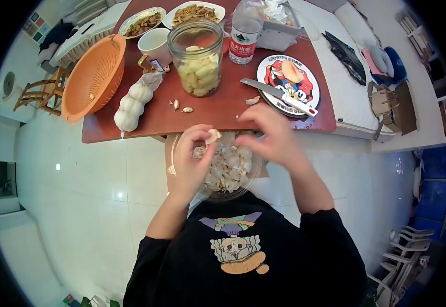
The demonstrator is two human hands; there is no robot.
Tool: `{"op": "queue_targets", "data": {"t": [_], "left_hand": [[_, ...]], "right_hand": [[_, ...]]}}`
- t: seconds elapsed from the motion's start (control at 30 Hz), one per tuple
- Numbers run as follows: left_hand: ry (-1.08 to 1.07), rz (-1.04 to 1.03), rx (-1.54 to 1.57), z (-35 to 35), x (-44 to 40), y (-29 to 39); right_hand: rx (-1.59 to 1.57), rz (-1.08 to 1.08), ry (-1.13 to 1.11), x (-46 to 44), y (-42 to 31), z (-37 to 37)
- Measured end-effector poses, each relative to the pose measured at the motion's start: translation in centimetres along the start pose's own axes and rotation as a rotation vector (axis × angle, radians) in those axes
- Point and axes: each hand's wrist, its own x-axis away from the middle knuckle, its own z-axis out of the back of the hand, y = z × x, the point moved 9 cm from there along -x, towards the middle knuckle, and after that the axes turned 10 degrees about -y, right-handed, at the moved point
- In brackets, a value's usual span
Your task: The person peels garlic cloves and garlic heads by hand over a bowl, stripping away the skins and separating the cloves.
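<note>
Where the garlic clove [213, 136] sits: pinched in my left hand [189, 152], above the bowl [258, 171]; long axis unclear.
My right hand [273, 134]: thumb and forefinger parted; clove lies leftward, apart.

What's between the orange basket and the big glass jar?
The head view shows a white mug and a row of garlic bulbs between them.

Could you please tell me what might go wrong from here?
The clove in the left hand could slip among the peels and be lost. The knife lies across the plate, its blade jutting past the rim, so the right hand might brush it.
</note>
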Motion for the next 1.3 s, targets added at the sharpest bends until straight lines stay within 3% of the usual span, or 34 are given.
{"op": "queue_targets", "data": {"t": [0.2,0.3,0.57,0.67,0.7,0.77,0.9,1.1,1.3], "left_hand": [[-0.086,-0.142,-0.344,-0.4,1.0,2.6],[-0.09,-0.175,-0.339,-0.2,1.9,1.6],[-0.025,0.109,0.347,0.1,3.6,-3.0],[0.034,0.198,0.525,0.6,4.4,-4.4],[0.059,0.225,0.557,0.8,4.7,-4.9],[0.056,0.28,0.512,1.1,5.5,-5.4],[0.018,0.319,0.287,1.3,6.0,-5.7],[-0.017,0.086,-0.245,1.6,5.0,-2.2],[-0.071,0.03,-0.417,1.1,4.9,-1.7]], "right_hand": [[-0.342,-0.051,-0.1,-0.4,-0.8,-5.0],[-0.405,-0.062,-0.063,0.1,-0.1,-5.7],[-0.768,-0.301,-0.021,1.8,2.8,-9.3],[-0.747,-0.445,-0.089,2.6,4.0,-11.1],[-0.554,-0.319,-0.084,2.1,3.0,-10.5],[-0.17,-0.074,-0.066,1.9,0.6,-9.9],[-0.261,-0.11,0.006,1.6,0.3,-9.5],[-0.094,-0.043,0.01,1.2,-0.5,-9.2],[0.026,-0.007,0.03,1.1,-1.1,-9.1]]}}
